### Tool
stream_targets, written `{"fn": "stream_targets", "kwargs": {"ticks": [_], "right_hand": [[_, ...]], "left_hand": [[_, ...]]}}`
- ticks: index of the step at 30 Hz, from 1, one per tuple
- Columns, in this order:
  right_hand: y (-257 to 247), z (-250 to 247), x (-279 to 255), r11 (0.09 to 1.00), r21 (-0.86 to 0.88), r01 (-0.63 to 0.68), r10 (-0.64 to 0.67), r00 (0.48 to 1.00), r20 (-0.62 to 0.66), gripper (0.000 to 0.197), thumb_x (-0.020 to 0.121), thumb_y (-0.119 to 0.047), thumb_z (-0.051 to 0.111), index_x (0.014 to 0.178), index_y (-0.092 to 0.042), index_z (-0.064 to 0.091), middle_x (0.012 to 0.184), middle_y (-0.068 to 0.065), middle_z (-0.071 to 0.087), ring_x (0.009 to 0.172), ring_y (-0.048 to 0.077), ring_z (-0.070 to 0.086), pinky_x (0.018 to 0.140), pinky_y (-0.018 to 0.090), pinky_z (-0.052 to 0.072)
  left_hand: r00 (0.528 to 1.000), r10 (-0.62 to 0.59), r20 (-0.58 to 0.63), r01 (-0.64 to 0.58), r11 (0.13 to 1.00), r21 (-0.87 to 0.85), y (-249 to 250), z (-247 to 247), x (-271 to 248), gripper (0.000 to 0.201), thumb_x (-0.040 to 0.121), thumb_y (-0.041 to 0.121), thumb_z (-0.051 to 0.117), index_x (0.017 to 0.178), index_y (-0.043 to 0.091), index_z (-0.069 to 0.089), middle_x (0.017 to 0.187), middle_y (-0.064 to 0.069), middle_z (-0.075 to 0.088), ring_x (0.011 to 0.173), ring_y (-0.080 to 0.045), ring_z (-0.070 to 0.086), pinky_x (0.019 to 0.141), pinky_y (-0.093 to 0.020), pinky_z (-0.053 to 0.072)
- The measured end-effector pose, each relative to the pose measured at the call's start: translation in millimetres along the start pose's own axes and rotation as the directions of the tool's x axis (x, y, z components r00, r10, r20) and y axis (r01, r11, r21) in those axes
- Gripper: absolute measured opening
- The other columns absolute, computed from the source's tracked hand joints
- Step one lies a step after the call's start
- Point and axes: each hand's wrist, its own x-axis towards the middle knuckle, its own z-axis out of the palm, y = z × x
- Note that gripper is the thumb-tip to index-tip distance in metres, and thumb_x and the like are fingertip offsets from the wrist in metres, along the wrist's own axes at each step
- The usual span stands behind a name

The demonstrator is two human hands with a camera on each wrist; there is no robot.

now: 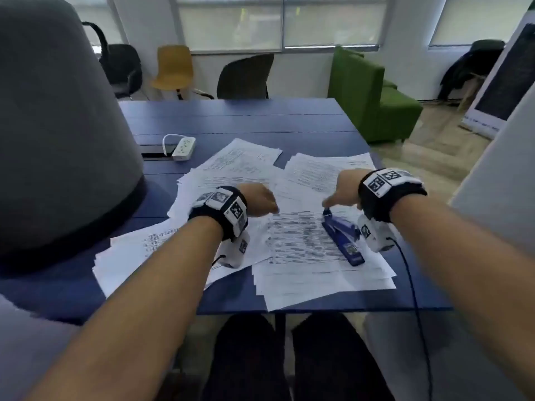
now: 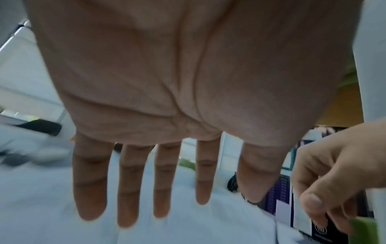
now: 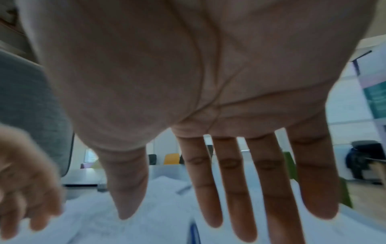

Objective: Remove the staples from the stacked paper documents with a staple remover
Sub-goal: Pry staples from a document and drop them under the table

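Printed paper documents (image 1: 298, 241) lie in loose, overlapping stacks across the near half of the blue table (image 1: 246, 117). A blue staple remover (image 1: 343, 238) lies flat on the front stack, its tip pointing away from me. My right hand (image 1: 338, 195) hovers just over that tip, fingers straight and spread (image 3: 219, 219), holding nothing; I cannot tell if it touches the tool. My left hand (image 1: 262, 202) is over the papers to the left, fingers likewise straight (image 2: 146, 206) and empty. No staples can be made out.
A white power strip (image 1: 183, 148) lies at the table's left, beside a dark slot. A large grey rounded shape (image 1: 58, 140) fills the left side. Chairs (image 1: 246, 73) stand beyond the far edge and a green sofa (image 1: 373, 102) to the right. A cable (image 1: 411, 285) hangs from my right wrist.
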Motion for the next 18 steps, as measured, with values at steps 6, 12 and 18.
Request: {"fn": "stream_targets", "kwargs": {"ticks": [6,12,18], "right_hand": [[16.5,74.9,-20.3,0.997,0.041,-0.058,0.051,0.987,0.150,0.055,0.089,-0.063,0.059,0.100,-0.009,0.062,0.100,0.010,0.064,0.085,0.028,0.059,0.074,0.032,0.048],[18.5,114.9,-24.9,0.969,0.221,-0.106,0.124,0.990,-0.070,0.026,0.094,-0.039,0.057,0.104,-0.015,0.053,0.118,0.014,0.062,0.095,0.030,0.056,0.075,0.031,0.042],[7.7,103.9,-14.7,0.930,0.363,-0.053,0.103,0.988,-0.119,0.017,0.093,-0.024,0.058,0.099,-0.008,0.059,0.103,0.016,0.060,0.087,0.032,0.055,0.071,0.031,0.042]], "left_hand": [[0.979,-0.140,0.145,0.124,0.985,0.118,-25.4,90.5,-14.6,0.065,0.096,0.058,0.053,0.155,0.036,0.036,0.159,-0.014,0.034,0.142,-0.042,0.037,0.115,-0.051,0.038],[0.976,-0.170,0.136,0.150,0.978,0.148,-24.3,116.6,-13.7,0.067,0.093,0.062,0.050,0.152,0.055,0.019,0.166,-0.015,0.012,0.147,-0.050,0.016,0.114,-0.068,0.031],[0.988,-0.107,0.113,0.084,0.978,0.193,-37.0,85.0,4.2,0.087,0.086,0.072,0.060,0.159,0.045,0.020,0.158,-0.011,0.034,0.144,-0.042,0.032,0.113,-0.053,0.038]]}}
